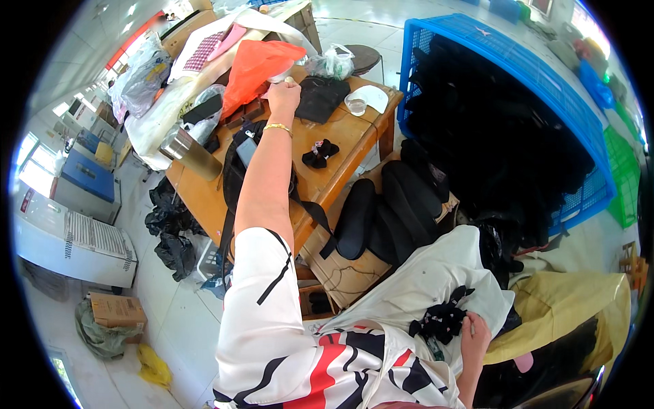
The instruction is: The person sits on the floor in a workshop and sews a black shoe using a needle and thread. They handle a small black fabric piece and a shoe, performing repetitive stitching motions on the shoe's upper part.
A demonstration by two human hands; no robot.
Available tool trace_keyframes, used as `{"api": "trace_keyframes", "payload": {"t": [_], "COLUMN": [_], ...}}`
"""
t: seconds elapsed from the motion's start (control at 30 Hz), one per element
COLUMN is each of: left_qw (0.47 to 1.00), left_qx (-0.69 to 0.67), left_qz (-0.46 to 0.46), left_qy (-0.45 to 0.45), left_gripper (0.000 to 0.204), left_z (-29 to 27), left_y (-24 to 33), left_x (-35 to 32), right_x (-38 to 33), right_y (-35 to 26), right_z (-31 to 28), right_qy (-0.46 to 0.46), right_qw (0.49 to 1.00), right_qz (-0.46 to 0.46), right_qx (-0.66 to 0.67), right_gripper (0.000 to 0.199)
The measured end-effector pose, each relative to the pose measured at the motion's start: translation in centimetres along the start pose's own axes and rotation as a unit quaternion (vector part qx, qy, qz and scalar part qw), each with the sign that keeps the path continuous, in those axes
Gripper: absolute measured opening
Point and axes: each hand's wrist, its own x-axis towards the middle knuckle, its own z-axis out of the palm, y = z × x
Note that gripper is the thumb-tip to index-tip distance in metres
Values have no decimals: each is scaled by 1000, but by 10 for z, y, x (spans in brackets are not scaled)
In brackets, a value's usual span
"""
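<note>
My left hand (283,97) reaches far over the wooden table (327,183), its fingers closed in a pinch beside an orange-red plastic bag (255,71). What it pinches is too small to name. Just right of it lies a folded black cloth (321,99). A black scrunchie with pinkish bits (320,153) rests on the tabletop, right of my forearm. White cloth (409,283) covers my lap, and on it sits a bunch of black, light-specked fabric pieces (441,320). My right hand (475,335) is at that bunch's right edge, fingers curled in; whether they grip anything is hidden.
A blue crate (579,153) full of black fabric stands at the right. Black padded pieces (402,204) lie between table and crate. The table also bears a steel tumbler (191,153), a black bag (235,180) and a clear cup (355,103). A yellow sack (565,307) is right of my lap.
</note>
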Motion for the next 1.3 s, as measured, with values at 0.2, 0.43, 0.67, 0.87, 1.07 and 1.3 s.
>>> {"api": "trace_keyframes", "payload": {"t": [0.2,0.43,0.67,0.87,1.07,1.3], "left_qw": [999,955,834,855,787,751], "left_qx": [-39,-262,-548,-467,-440,-411], "left_qz": [-20,1,52,139,203,266], "left_qy": [31,142,-40,-178,-382,-444], "left_gripper": [19,26,9,11,12,17], "left_z": [-14,18,22,7,-46,-50], "left_y": [-7,125,232,207,160,156], "left_x": [6,-71,-270,-444,-531,-557], "right_x": [6,18,24,13,9,2], "right_y": [2,1,-3,5,8,3], "right_z": [-1,4,-1,-5,-3,1], "right_qy": [-19,-45,-47,-47,-69,-87], "right_qw": [1000,999,999,998,997,994], "right_qz": [-6,-25,-21,6,19,51], "right_qx": [3,-1,-2,-31,-39,-44], "right_gripper": [17,20,19,21,20,20]}}
